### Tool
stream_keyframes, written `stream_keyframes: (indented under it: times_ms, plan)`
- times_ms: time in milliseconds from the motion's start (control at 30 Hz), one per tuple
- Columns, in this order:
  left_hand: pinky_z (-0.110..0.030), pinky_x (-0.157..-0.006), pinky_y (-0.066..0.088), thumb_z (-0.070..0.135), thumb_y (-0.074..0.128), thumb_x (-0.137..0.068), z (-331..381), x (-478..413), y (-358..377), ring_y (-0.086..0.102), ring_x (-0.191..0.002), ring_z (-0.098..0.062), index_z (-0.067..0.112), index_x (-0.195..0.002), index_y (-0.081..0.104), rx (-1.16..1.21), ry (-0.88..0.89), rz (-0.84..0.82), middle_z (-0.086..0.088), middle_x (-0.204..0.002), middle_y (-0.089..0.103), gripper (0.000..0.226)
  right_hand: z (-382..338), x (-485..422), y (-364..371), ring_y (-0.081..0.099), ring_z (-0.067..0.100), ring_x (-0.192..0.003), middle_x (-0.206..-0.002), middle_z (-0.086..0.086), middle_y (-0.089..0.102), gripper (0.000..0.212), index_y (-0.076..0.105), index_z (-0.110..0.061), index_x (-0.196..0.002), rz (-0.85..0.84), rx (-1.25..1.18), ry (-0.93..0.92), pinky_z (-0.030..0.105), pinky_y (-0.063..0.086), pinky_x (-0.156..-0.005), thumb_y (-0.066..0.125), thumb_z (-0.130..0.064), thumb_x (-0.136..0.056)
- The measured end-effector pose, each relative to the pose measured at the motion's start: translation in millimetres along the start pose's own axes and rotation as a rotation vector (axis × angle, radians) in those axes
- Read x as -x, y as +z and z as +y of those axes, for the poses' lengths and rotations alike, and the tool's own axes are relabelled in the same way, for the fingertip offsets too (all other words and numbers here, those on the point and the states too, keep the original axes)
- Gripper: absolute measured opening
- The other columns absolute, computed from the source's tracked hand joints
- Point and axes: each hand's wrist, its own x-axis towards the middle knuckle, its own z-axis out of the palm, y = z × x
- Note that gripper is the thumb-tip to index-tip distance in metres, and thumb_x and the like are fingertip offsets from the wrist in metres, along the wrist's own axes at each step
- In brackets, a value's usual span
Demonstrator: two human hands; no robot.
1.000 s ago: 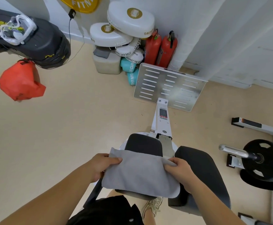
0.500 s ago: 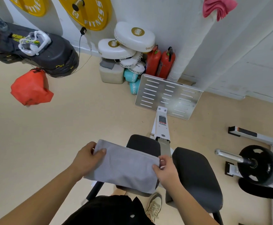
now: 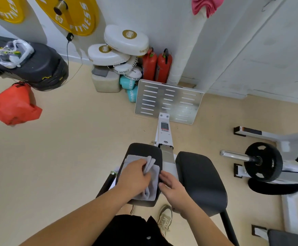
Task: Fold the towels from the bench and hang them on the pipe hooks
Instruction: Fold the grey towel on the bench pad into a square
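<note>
Towel [image 3: 154, 182] way narrower than half sec ago: was stretched btwn both hands, now doubled over on left bench pad [image 3: 144, 149]. L hand [image 3: 135, 176] gripping folded layers, R hand [image 3: 171, 185] fingers flat, pressing right edge. Fold prob nearly done, hanging on far pipe [image 3: 185, 50] next.

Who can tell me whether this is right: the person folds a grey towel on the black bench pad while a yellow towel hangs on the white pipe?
Wrong colour: the head view shows a pink towel on the white pipe, not a yellow one. The rest stands.
</note>
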Motion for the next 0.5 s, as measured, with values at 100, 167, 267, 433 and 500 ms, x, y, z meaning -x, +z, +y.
stream_keyframes:
  times_ms: [100, 167, 267, 433, 500]
  plan:
    - [-0.024, -0.095, 0.053, 0.035, 0.055, -0.097, -1.3, -7.0, 23.5, 0.066, -0.096, -0.011, 0.027, -0.123, 0.060, -0.089, 0.010, -0.037, 0.008, -0.108, 0.069, 0.027, 5.8, 3.3, -0.1, 0.038, 0.007, -0.145, -0.148, -0.019, 0.044, 0.058, 0.030, -0.029, -0.159, -0.054, -0.009, 0.020, 0.028, 0.033, -0.118, 0.050, -0.021, -0.105]
    - [-0.024, -0.099, 0.049, 0.036, 0.058, -0.097, -2.4, -5.0, 31.6, 0.064, -0.104, -0.013, 0.025, -0.123, 0.057, -0.153, 0.041, -0.162, 0.005, -0.115, 0.067, 0.028, 7.4, 2.8, 0.6, 0.035, 0.009, -0.149, -0.157, -0.016, 0.041, 0.063, 0.026, -0.030, -0.161, -0.052, -0.020, 0.022, 0.036, 0.031, -0.124, 0.050, -0.021, -0.104]
    - [-0.031, -0.092, 0.056, 0.035, 0.057, -0.097, -2.9, 2.0, 27.4, 0.065, -0.095, -0.015, 0.024, -0.117, 0.058, -0.113, 0.081, -0.236, 0.004, -0.105, 0.068, 0.023, 4.1, -0.7, 2.2, 0.045, 0.006, -0.142, -0.149, -0.017, 0.053, 0.059, 0.034, -0.040, -0.156, -0.026, -0.016, -0.031, 0.038, 0.038, -0.121, 0.053, -0.023, -0.102]
    - [-0.025, -0.088, 0.053, 0.031, 0.051, -0.098, -30.2, 3.1, -4.1, 0.067, -0.100, -0.015, 0.031, -0.130, 0.055, -0.078, -0.032, 0.069, 0.007, -0.119, 0.066, 0.032, -6.1, -10.9, 11.3, 0.052, 0.016, -0.124, -0.136, -0.007, 0.051, 0.062, 0.027, -0.049, -0.156, 0.048, 0.277, -0.106, 0.036, 0.046, -0.109, 0.052, -0.051, -0.099]
    - [-0.031, -0.084, 0.057, 0.034, 0.052, -0.096, -52.2, 3.4, -14.1, 0.066, -0.092, -0.015, 0.029, -0.116, 0.059, -0.061, -0.107, 0.119, 0.006, -0.113, 0.064, 0.022, -8.9, -14.9, 15.2, 0.048, 0.020, -0.124, -0.135, -0.003, 0.045, 0.064, 0.028, -0.050, -0.154, 0.035, 0.481, -0.106, 0.035, 0.045, -0.106, 0.050, -0.060, -0.095]
